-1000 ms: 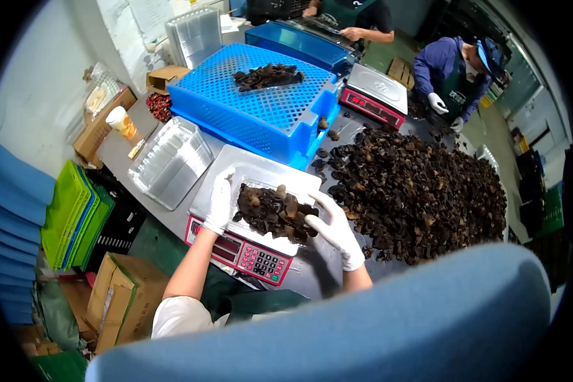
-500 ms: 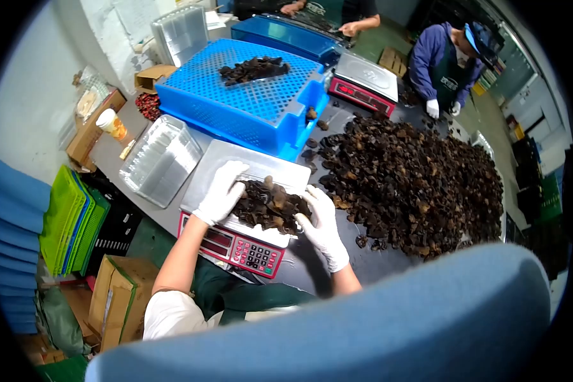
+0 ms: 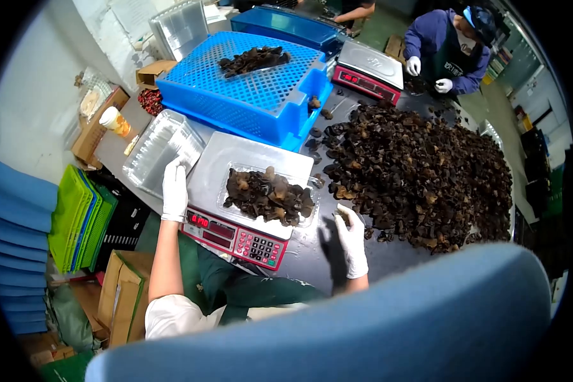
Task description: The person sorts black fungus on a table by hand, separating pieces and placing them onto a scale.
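My left hand [image 3: 174,190], in a white glove, is at the left edge of the red and silver digital scale [image 3: 261,249], beside a stack of clear plastic trays [image 3: 162,153]. Its fingers are stretched out and nothing shows in them. On the scale's plate sits a clear tray heaped with dark wood ear mushrooms [image 3: 270,196]. My right hand [image 3: 351,243], also gloved, hovers over the table right of the scale, between it and a large pile of wood ear mushrooms [image 3: 420,172]. Thumb and forefinger look apart; whether a small bit lies between them is unclear.
A blue perforated crate [image 3: 235,95] behind the scale bears another filled tray [image 3: 254,62]. A second scale [image 3: 369,70] stands beyond. A co-worker [image 3: 452,51] in white gloves is at the far right. A paper cup [image 3: 114,121] stands at left. A blue padded surface [image 3: 363,318] fills the foreground.
Both hands have come away from the mushrooms in the tray, the left moving left and the right moving right and down. The scale's red display is now visible. The co-worker's hands have shifted.
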A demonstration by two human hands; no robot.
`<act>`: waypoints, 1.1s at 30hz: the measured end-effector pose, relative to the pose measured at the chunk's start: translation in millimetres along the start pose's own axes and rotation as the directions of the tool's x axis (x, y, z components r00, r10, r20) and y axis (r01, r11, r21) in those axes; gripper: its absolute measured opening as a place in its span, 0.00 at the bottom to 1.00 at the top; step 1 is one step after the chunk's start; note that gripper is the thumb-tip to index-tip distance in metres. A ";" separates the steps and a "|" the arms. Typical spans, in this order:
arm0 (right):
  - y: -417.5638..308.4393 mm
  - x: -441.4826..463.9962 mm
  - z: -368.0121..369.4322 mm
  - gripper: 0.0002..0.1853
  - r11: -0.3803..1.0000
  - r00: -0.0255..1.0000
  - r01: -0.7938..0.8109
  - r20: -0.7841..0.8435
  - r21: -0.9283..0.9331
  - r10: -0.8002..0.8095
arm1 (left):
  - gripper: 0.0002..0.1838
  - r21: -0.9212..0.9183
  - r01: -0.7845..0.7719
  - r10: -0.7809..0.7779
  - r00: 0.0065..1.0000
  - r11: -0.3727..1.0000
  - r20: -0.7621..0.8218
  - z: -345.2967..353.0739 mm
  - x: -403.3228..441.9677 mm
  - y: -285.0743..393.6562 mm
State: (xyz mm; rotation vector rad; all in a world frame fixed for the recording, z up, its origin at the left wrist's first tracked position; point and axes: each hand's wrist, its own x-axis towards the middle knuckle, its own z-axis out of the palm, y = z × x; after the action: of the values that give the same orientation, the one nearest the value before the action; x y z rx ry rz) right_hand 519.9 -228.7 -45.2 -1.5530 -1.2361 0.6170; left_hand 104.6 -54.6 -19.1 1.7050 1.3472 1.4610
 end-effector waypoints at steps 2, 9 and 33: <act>-3.5 -6.2 -2.3 0.21 0.928 0.946 -0.319 0.120 0.191 0.300 | 0.17 0.235 0.125 -0.153 0.983 0.964 0.105 -4.7 -1.2 3.3; -20.2 3.9 43.3 0.23 0.881 0.887 -0.394 0.358 0.263 0.290 | 0.17 0.253 0.340 -0.422 0.780 0.906 0.462 42.9 -37.3 3.9; -27.6 191.8 52.5 0.17 0.885 0.910 -0.251 0.406 0.392 0.078 | 0.24 -0.663 0.575 -0.650 0.740 0.480 0.171 181.1 225.2 -57.4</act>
State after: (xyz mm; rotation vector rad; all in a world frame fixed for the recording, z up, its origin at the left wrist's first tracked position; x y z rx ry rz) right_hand 530.1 -32.8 -2.1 -1.1927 -1.1410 1.2699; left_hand 237.1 208.5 -25.3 0.5536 1.0768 1.3448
